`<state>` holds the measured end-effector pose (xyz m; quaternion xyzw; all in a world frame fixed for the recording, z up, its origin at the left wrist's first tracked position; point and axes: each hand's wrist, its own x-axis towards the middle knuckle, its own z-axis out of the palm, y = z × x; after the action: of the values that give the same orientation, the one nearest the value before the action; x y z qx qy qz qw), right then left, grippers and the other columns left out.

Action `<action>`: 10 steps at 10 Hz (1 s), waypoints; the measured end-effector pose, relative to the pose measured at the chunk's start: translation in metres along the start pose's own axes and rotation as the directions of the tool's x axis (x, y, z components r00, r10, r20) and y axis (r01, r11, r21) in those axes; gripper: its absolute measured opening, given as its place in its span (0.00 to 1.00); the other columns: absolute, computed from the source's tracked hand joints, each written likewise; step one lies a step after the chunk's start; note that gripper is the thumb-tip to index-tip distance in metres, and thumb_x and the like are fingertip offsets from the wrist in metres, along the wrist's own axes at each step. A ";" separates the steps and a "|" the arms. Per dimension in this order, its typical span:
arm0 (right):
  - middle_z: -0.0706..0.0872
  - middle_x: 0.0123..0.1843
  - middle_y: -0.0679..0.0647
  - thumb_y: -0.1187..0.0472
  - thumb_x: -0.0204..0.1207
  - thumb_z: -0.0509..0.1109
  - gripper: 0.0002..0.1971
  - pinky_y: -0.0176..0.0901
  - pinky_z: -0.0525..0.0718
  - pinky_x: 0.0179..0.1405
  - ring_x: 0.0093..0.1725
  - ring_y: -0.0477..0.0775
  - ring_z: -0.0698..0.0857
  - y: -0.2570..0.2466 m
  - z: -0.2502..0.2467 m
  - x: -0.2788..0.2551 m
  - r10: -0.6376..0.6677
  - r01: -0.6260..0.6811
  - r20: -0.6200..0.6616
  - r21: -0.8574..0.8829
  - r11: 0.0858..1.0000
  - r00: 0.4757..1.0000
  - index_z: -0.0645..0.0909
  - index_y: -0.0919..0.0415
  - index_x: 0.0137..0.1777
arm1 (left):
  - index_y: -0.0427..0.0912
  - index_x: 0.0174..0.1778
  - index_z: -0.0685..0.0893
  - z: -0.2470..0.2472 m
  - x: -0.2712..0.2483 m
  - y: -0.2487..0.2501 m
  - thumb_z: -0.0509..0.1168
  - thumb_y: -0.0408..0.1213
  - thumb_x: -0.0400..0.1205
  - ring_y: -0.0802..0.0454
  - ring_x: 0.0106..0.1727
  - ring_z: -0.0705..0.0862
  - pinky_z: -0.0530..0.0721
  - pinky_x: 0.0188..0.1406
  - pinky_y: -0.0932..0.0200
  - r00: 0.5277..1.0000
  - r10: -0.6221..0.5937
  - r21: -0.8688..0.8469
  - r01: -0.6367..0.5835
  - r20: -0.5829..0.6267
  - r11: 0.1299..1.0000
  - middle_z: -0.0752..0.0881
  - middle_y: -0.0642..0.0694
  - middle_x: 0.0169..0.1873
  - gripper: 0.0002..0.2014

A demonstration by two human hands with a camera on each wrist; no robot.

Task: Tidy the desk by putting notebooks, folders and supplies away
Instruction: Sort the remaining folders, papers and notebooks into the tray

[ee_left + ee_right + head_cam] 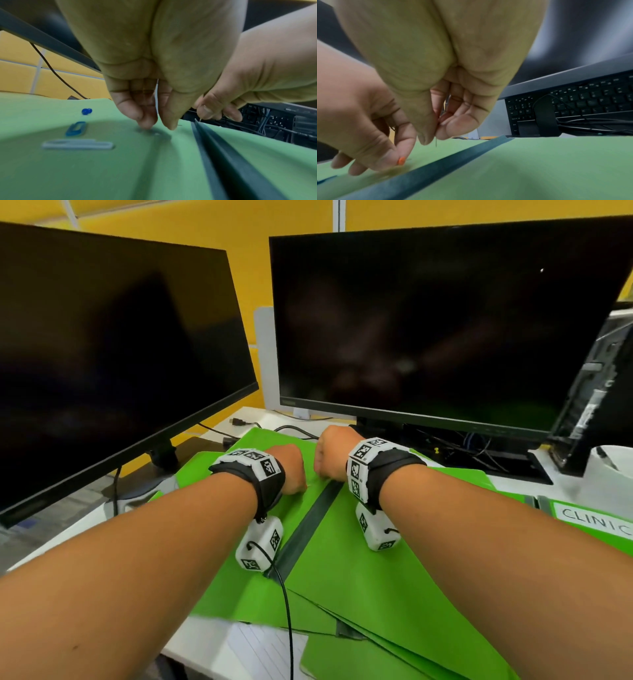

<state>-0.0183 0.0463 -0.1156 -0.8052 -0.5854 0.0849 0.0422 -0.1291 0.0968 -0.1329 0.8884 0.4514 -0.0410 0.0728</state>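
Green folders (359, 559) with a dark spine (308, 525) lie stacked on the desk under both hands. My left hand (298, 487) is left of the spine. Its thumb and forefinger pinch an orange pushpin (401, 160) low over the folder, and a thin white strip (156, 97) shows between its curled fingers. My right hand (433, 136) hovers at the spine's far end, pinching a thin metal pin (436, 142). A blue pushpin (87, 111), a blue paper clip (76, 128) and a pale paper clip (77, 144) lie loose on the left folder.
Two dark monitors (102, 354) (428, 330) stand close behind the hands. A black keyboard (582, 102) and cables sit under the right one. A folder labelled "CLINIC" (592, 525), a white cup (613, 463) and a computer case (596, 392) are at the right. Lined paper (263, 652) is near the front edge.
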 end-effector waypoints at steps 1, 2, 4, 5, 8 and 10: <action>0.92 0.49 0.54 0.61 0.75 0.75 0.06 0.47 0.91 0.49 0.46 0.55 0.90 0.017 -0.012 -0.018 0.007 -0.007 -0.058 0.007 1.000 0.998 0.91 0.59 0.49 | 0.42 0.54 0.92 -0.015 -0.008 0.012 0.71 0.42 0.81 0.45 0.53 0.91 0.90 0.57 0.48 0.999 0.038 0.001 -0.038 -0.015 0.999 0.92 0.44 0.50 0.10; 0.92 0.44 0.54 0.60 0.77 0.76 0.08 0.50 0.92 0.51 0.43 0.55 0.90 0.039 -0.025 -0.042 0.030 -0.020 -0.110 0.093 0.995 0.993 0.92 0.61 0.53 | 0.40 0.53 0.92 -0.034 -0.015 0.035 0.68 0.37 0.83 0.46 0.50 0.93 0.91 0.53 0.51 0.994 0.104 -0.120 -0.107 -0.026 0.987 0.93 0.43 0.48 0.09; 0.92 0.35 0.55 0.54 0.75 0.82 0.11 0.40 0.89 0.32 0.21 0.44 0.84 0.103 -0.070 -0.103 0.189 -0.171 -0.094 0.173 0.970 0.977 0.92 0.63 0.48 | 0.36 0.47 0.93 -0.061 -0.027 0.118 0.71 0.30 0.79 0.44 0.42 0.93 0.93 0.48 0.51 0.965 0.254 -0.322 -0.260 -0.060 0.910 0.93 0.38 0.38 0.05; 0.94 0.39 0.60 0.54 0.74 0.84 0.14 0.51 0.94 0.46 0.30 0.53 0.89 0.147 -0.084 -0.136 0.312 -0.283 -0.093 0.243 0.928 0.946 0.92 0.67 0.49 | 0.37 0.43 0.92 -0.064 -0.033 0.168 0.73 0.29 0.78 0.47 0.33 0.88 0.93 0.43 0.53 0.940 0.330 -0.392 -0.334 -0.081 0.857 0.92 0.37 0.36 0.02; 0.94 0.40 0.65 0.72 0.74 0.77 0.02 0.55 0.95 0.43 0.42 0.61 0.95 0.281 -0.104 -0.256 0.636 -0.532 -0.144 0.428 0.731 0.758 0.90 0.67 0.42 | 0.33 0.41 0.91 -0.041 -0.057 0.322 0.74 0.27 0.77 0.44 0.36 0.90 0.93 0.46 0.47 0.789 0.600 -0.513 -0.574 -0.135 0.639 0.92 0.34 0.36 0.01; 0.92 0.46 0.59 0.62 0.67 0.81 0.05 0.51 0.94 0.47 0.45 0.59 0.93 0.379 -0.107 -0.322 0.802 -0.708 -0.207 0.383 0.594 0.561 0.87 0.56 0.40 | 0.43 0.38 0.89 -0.009 -0.080 0.413 0.75 0.29 0.77 0.56 0.26 0.87 0.88 0.31 0.61 0.652 0.744 -0.518 -0.692 -0.149 0.503 0.89 0.45 0.27 0.05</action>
<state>0.2593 -0.3744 -0.0462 -0.9665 -0.1452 0.0211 0.2106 0.1574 -0.2061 -0.0745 0.9341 0.0303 0.0781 0.3471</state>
